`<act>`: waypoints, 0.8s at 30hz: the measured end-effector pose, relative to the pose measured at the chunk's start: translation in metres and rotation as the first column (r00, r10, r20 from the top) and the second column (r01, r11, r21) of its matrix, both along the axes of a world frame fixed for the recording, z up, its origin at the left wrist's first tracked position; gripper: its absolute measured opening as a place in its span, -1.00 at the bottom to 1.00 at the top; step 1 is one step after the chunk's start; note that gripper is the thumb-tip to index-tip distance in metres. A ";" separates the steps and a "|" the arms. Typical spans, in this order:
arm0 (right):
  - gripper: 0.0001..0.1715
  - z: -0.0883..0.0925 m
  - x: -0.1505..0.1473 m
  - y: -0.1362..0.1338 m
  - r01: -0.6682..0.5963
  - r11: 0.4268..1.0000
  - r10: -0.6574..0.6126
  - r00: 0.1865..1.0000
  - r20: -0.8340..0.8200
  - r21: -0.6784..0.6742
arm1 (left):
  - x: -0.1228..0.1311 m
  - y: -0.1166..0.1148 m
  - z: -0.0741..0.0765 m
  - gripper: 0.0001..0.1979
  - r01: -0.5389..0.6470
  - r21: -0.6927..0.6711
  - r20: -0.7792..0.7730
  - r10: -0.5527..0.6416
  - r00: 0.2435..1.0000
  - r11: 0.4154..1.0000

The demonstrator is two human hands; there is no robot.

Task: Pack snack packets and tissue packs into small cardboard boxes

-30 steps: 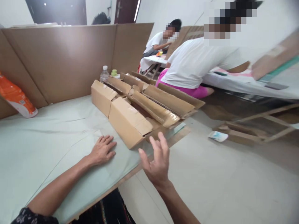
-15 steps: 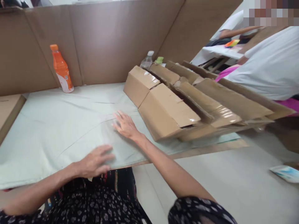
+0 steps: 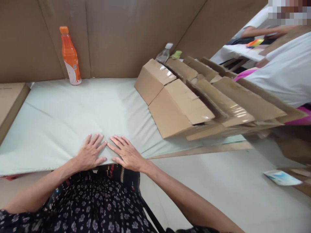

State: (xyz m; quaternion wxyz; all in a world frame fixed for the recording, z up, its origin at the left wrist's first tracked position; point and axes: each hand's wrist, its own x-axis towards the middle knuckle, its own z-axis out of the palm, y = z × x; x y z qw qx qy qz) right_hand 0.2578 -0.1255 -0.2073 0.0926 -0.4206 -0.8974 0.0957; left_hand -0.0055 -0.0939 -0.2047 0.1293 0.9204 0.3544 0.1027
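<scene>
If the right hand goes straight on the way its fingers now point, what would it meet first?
Most likely the left hand, close ahead of the right hand on the sheet; whether they touch is hard to tell.

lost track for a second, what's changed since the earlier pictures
The right hand came left from beside the cardboard boxes and now lies flat on the pale cover next to the left hand, which also shifted left. The boxes and orange bottle stayed put.
</scene>
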 end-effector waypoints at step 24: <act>-0.27 0.001 -0.027 0.068 0.355 0.935 -0.355 0.934 0.036 -0.001 | -0.019 0.051 0.015 -0.35 -0.360 0.097 -0.256 0.373 0.892 0.928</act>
